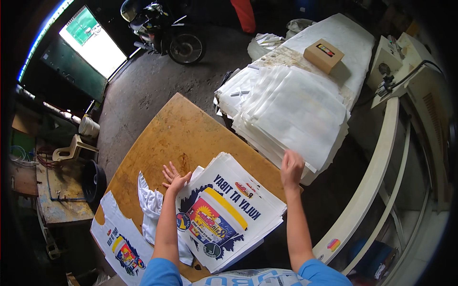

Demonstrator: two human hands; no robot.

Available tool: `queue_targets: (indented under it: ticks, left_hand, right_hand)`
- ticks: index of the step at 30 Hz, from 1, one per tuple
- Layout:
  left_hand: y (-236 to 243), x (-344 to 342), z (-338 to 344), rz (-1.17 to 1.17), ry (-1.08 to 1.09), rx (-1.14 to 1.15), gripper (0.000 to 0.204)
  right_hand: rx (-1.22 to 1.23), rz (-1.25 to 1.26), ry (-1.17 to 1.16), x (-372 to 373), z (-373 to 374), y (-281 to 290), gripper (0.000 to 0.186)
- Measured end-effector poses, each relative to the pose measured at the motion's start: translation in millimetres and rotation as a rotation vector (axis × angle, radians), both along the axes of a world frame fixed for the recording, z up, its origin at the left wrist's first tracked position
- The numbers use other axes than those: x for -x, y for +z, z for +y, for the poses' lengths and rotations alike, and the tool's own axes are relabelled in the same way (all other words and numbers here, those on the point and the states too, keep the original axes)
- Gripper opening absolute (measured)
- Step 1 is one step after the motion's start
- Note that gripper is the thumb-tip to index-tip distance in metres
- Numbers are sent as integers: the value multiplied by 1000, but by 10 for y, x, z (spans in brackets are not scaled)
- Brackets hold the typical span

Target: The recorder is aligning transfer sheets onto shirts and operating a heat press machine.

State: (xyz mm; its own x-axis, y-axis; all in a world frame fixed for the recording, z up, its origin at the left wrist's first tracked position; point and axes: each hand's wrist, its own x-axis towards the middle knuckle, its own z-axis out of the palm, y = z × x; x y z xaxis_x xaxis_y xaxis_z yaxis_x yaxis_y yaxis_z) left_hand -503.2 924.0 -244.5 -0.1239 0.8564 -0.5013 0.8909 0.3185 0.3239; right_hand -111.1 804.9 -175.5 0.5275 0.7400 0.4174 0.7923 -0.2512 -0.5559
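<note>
My left hand (175,179) is open with its fingers spread, just beside the upper left edge of a stack of printed sheets (260,202). The top sheet carries mirrored lettering and a colourful yellow, red and blue design. My right hand (292,170) is closed at the near edge of a large pile of plain white sheets (300,112); whatever its fingers hold is hidden. Left of my left forearm lies a crumpled white cloth (150,202). Farther left, a white shirt (110,224) with a similar print hangs over the table's edge.
The brown table (157,128) meets a longer white-covered table (353,35) bearing a cardboard box (323,55). A large pale machine (377,190) with a curved frame stands at right. Beyond are a motorcycle (162,35), a plastic chair (74,148) and a black basin (94,180).
</note>
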Motion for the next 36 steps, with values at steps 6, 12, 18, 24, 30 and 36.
queue_targets:
  ticks: [6, 12, 18, 24, 30, 36]
  left_hand:
    - [66, -117, -58, 27, 20, -4, 114]
    - [306, -396, -456, 145, -95, -436, 77]
    - [556, -68, -1539, 53, -48, -591, 63]
    - [488, 1137, -3022, 224, 118, -564, 60]
    - [368, 2081, -4111, 457, 746, -299, 61]
    - [57, 2498, -4653, 201, 991, 118, 79]
  right_hand:
    - [423, -43, -188, 194, -980, -317, 32]
    - [606, 208, -77, 124, -1055, -375, 40]
    - [725, 230, -115, 103, -1019, -289, 42]
    - [767, 127, -86, 80, -1005, -240, 43]
    - [803, 61, -72, 57, -1045, -290, 41]
    - [820, 25, -67, 59, -1047, -274, 41]
